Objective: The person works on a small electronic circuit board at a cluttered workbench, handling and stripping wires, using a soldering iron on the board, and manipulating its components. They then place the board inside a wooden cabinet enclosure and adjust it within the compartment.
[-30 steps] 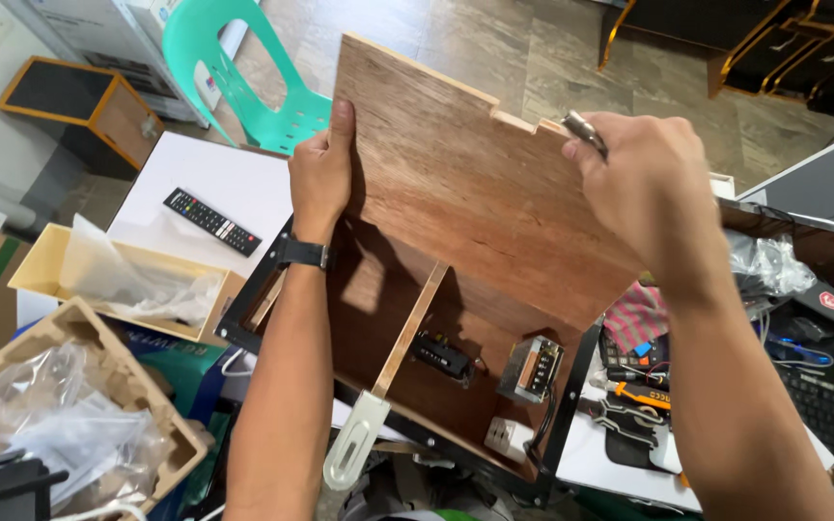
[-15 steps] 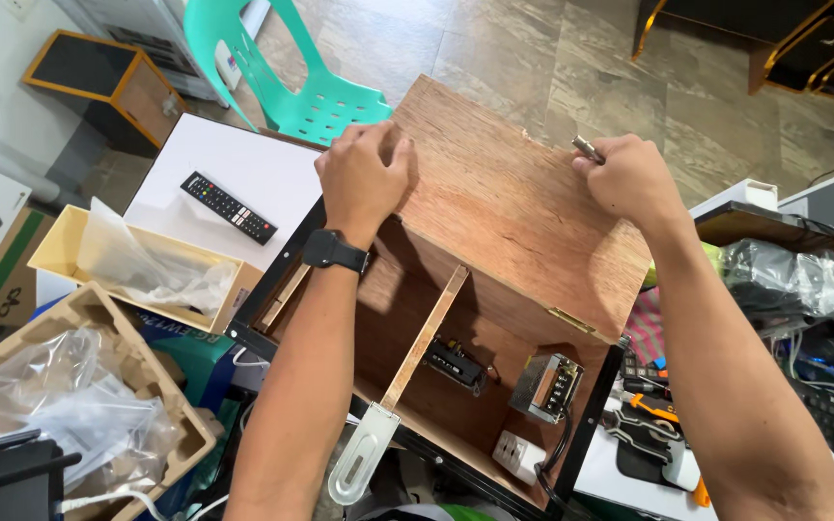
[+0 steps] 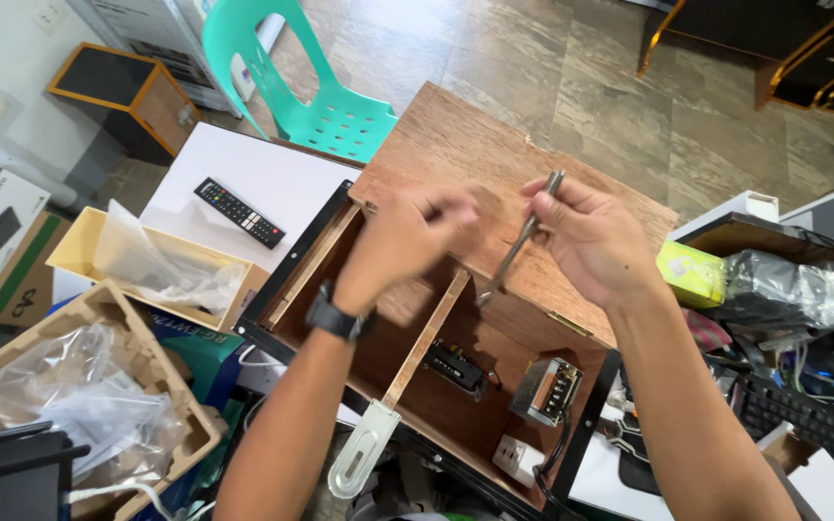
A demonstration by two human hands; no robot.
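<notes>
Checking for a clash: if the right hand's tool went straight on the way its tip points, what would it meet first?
Probably the wooden slat or the box floor beside it; the right hand aims the screwdriver down-left, though depth is unclear.

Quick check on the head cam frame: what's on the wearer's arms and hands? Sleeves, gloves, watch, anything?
Both forearms are bare, with no sleeves in view, and both hands are ungloved. The left hand is motion-blurred; its wrist carries a black wristwatch on a dark band. The right hand shows no watch or band at the wrist. No rings can be made out on either hand, though the blur on the left limits that.
</notes>
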